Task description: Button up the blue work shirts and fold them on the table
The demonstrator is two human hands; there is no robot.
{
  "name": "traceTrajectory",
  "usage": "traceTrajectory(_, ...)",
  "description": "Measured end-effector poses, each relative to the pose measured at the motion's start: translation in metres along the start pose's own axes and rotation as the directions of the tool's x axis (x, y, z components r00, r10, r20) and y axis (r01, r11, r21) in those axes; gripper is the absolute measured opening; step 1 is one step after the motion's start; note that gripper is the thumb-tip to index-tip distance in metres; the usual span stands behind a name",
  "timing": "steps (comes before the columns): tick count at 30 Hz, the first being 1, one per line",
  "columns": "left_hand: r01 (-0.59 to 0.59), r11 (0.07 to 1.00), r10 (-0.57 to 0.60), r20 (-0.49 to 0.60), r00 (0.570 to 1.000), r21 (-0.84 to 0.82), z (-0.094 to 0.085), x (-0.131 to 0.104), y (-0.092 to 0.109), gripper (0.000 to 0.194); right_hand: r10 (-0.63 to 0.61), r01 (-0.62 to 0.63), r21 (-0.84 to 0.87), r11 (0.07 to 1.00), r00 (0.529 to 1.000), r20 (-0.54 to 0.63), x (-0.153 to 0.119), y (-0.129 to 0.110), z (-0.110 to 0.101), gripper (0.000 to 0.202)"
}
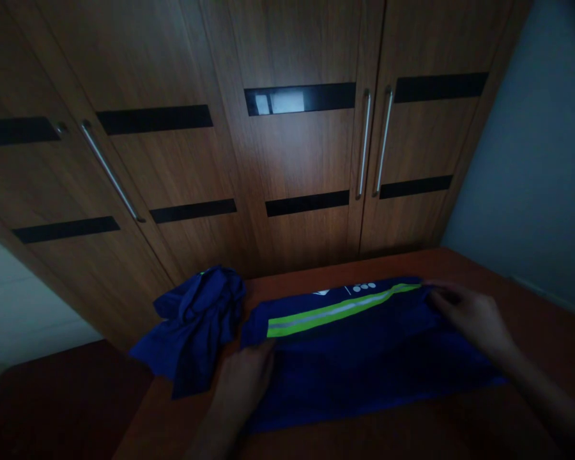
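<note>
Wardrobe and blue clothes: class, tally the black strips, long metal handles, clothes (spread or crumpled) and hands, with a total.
Black strips: 8
Long metal handles: 3
Spread blue garment: 1
Crumpled blue bundle: 1
Left hand, right hand: 2
Total: 15

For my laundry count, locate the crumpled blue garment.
The crumpled garment lies left of centre in the head view, on the reddish surface, immediately left of the striped blue garment.
</note>
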State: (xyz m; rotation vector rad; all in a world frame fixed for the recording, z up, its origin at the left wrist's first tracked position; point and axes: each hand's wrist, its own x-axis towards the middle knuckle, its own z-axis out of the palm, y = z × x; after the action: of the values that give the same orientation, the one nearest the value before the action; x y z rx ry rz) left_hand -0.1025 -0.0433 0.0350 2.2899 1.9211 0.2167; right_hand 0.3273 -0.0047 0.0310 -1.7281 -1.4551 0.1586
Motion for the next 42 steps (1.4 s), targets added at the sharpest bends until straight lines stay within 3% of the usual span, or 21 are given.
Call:
traceTrajectory(4, 0.008, 0.995, -0.024, -0.169, 0.985, -0.095, -0.037, 0.045, -0.006, 0.033, -0.150, 0.143, -0.105, 0.984, 0.986, -0.066, 0.046, -0.020, 0.014, 0.036)
traceTrajectory(7, -0.008, 0.989, -0.038, -0.296, 0.954, -0.150, -0.057, 0.094, -0.006, 0.030, -0.247, 0.240, -0.149, 0.959, 0.969, -0.025, 0.089, -0.037, 0.034, 0.038)
traceTrajectory(10, 0.020, 0.989, -0.075, -0.389, 0.918, -0.144, -0.061, 0.138, -0.003, 0.031, -0.313, 0.327, -0.151, 0.933, 0.943, 0.108, 0.124, -0.048, 0.062, 0.051)
traceTrajectory(13, -0.025, 0.996, -0.015, -0.413, 0.910, -0.090, -0.048, 0.162, -0.001, 0.041, -0.367, 0.400, -0.124, 0.908, 0.903, 0.221, 0.140, -0.046, 0.091, 0.061)
traceTrajectory(16, -0.088, 0.996, 0.088, -0.353, 0.931, 0.018, -0.023, 0.163, 0.000, 0.046, -0.389, 0.433, -0.124, 0.893, 0.879, 0.275, 0.135, -0.034, 0.115, 0.061)
traceTrajectory(19, -0.101, 0.993, 0.115, -0.258, 0.959, 0.066, 0.008, 0.149, -0.001, 0.044, -0.416, 0.473, -0.128, 0.872, 0.852, 0.318, 0.114, -0.017, 0.131, 0.058)
traceTrajectory(22, -0.115, 0.990, 0.127, -0.168, 0.978, 0.082, 0.035, 0.131, -0.001, 0.051, -0.434, 0.504, -0.141, 0.852, 0.831, 0.348, 0.087, -0.001, 0.137, 0.055)
traceTrajectory(25, -0.121, 0.979, 0.140, -0.110, 0.984, 0.165, 0.047, 0.117, 0.001, 0.054, -0.420, 0.501, -0.176, 0.848, 0.836, 0.353, 0.062, 0.013, 0.137, 0.057)
traceTrajectory(30, -0.061, 0.954, 0.074, -0.035, 0.997, 0.295, 0.041, 0.109, 0.007, 0.031, -0.279, 0.395, -0.399, 0.827, 0.906, 0.319, 0.032, 0.028, 0.121, 0.056)
traceTrajectory(34, -0.037, 0.948, 0.047, -0.025, 0.999, 0.315, 0.035, 0.113, 0.008, 0.031, -0.146, 0.308, -0.536, 0.786, 0.935, 0.324, 0.026, 0.032, 0.106, 0.044)
traceTrajectory(38, -0.024, 0.952, 0.024, 0.003, 1.000, 0.305, 0.032, 0.120, 0.003, 0.033, -0.021, 0.240, -0.517, 0.822, 0.919, 0.393, 0.039, 0.035, 0.096, 0.038)
traceTrajectory(42, -0.002, 0.959, 0.001, 0.005, 1.000, 0.285, 0.015, 0.127, -0.004, 0.032, 0.022, 0.203, -0.462, 0.863, 0.899, 0.438, 0.074, 0.041, 0.081, 0.034)
